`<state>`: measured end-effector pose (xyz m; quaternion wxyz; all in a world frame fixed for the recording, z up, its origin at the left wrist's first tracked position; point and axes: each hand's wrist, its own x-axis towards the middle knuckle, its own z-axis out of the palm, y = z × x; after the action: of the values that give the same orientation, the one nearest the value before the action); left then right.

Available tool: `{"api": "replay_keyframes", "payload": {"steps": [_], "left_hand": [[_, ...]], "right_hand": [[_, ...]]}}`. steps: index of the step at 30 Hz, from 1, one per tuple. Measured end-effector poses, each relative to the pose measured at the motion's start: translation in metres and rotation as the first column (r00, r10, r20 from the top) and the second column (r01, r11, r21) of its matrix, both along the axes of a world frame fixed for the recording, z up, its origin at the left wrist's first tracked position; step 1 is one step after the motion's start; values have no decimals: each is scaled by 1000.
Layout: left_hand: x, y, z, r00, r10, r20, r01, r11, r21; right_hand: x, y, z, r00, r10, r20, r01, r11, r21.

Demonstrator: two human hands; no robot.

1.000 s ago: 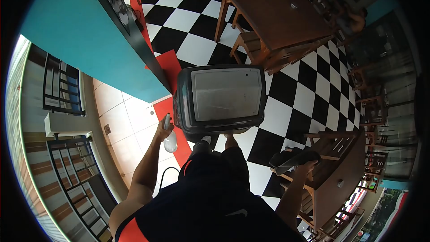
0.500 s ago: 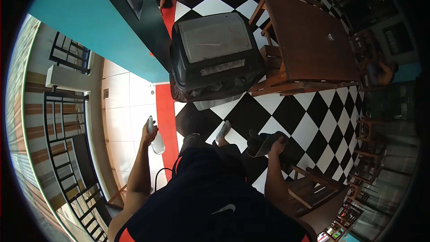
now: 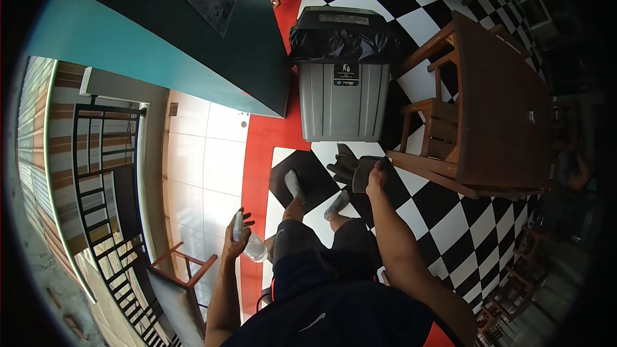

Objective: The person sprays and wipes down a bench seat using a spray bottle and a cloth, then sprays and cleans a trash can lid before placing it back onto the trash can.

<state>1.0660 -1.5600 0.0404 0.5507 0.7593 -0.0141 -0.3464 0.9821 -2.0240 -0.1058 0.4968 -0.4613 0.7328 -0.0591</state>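
Observation:
My left hand is closed around the neck of a clear spray bottle, some fingers stretched out past it. My right hand grips the cuff of dark gloves, whose fingers hang out toward the left. Beyond the gloves stands a grey trash bin with a black bag folded over its rim and a dark lid. Neither hand touches the bin.
A teal wall rises left of the bin. At the right is a wooden table with a chair. Another person's hand is near the red floor strip at the top. A railing runs at the left.
The bin now shows its front rather than only its top. My right hand with the gloves has come inward and up. My left hand has shifted right and lower, still holding the bottle.

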Motion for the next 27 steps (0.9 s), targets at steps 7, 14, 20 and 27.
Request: {"api": "replay_keyframes", "payload": {"steps": [7, 14, 20, 27], "left_hand": [[99, -92, -20, 981, -169, 99, 174, 984, -41], [175, -217, -37, 990, -99, 97, 105, 993, -56], [232, -341, 13, 988, 17, 156, -6, 998, -70], [368, -480, 59, 963, -139, 232, 188, 961, -202]], "right_hand": [[103, -107, -2, 990, 103, -93, -113, 988, -107], [196, -279, 35, 973, 98, 209, -70, 988, -137], [252, -408, 181, 740, 140, 658, -11, 980, -196], [220, -530, 332, 666, 17, 746, 349, 876, -331]]}}
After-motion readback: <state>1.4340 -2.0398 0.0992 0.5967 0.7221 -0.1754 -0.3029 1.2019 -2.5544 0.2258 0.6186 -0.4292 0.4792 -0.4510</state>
